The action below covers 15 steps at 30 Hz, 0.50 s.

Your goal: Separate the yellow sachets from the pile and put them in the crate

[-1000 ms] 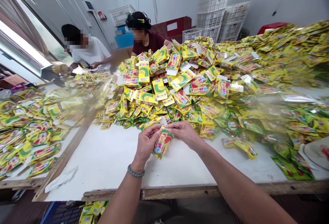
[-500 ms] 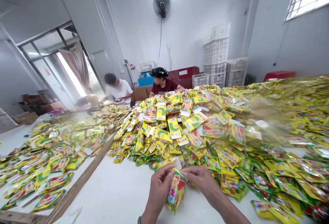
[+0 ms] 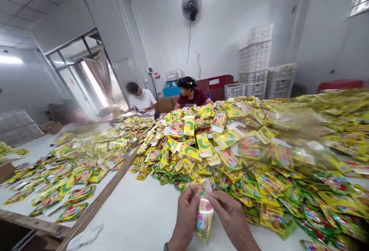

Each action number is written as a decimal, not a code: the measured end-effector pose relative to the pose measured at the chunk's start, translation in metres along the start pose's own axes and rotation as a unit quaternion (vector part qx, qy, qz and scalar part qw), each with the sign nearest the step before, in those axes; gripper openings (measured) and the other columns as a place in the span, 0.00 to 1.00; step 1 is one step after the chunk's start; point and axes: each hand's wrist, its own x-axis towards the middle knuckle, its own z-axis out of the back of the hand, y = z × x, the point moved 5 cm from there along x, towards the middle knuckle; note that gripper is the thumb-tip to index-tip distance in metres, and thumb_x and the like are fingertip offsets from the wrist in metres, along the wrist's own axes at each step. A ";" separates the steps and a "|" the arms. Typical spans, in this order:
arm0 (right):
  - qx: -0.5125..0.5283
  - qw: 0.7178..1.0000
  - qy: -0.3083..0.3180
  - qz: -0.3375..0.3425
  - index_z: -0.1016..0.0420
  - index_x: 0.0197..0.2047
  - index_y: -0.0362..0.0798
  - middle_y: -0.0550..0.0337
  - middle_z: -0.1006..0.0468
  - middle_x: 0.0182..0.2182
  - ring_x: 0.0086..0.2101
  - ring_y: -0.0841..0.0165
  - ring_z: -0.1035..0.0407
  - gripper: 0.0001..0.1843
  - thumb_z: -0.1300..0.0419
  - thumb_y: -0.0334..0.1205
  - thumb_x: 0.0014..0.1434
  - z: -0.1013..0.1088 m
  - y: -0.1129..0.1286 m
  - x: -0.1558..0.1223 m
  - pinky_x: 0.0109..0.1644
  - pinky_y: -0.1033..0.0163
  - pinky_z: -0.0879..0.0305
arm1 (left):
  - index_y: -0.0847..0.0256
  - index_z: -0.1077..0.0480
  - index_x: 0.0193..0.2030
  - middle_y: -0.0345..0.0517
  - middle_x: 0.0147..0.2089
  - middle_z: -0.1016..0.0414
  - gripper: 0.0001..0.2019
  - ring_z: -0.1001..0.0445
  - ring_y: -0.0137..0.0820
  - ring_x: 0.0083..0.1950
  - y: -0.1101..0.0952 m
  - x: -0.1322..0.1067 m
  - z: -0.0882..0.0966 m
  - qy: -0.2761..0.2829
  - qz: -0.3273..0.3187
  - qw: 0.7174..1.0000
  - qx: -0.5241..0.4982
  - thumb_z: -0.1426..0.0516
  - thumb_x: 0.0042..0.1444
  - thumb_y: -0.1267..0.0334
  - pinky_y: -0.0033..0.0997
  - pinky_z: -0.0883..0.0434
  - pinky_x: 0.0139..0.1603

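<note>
The upper end of a glossy packet (image 3: 204, 222) is pinched by the left hand's fingers (image 3: 193, 199) and the right hand's fingers (image 3: 215, 201), closed near each other. The packet is held tilted over the worktop (image 3: 141, 212); it could be creased or torn if pulled unevenly. Just beyond, the heaped pile (image 3: 187, 155) could be set sliding if its loose lower edge were knocked.

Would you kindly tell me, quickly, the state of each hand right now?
Left hand: closed, pinching a packet near its top.
Right hand: closed, pinching at the same packet's top edge.
</note>
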 end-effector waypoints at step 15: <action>-0.091 0.988 0.112 0.064 0.21 0.51 0.55 0.54 0.20 0.48 0.48 0.58 0.27 0.21 0.47 0.53 0.63 -0.008 0.000 -0.004 0.54 0.56 0.30 | 0.62 0.30 0.35 0.43 0.32 0.28 0.15 0.32 0.31 0.34 -0.012 -0.001 0.006 0.032 -0.025 0.994 0.098 0.42 0.56 0.50 0.28 0.34 0.37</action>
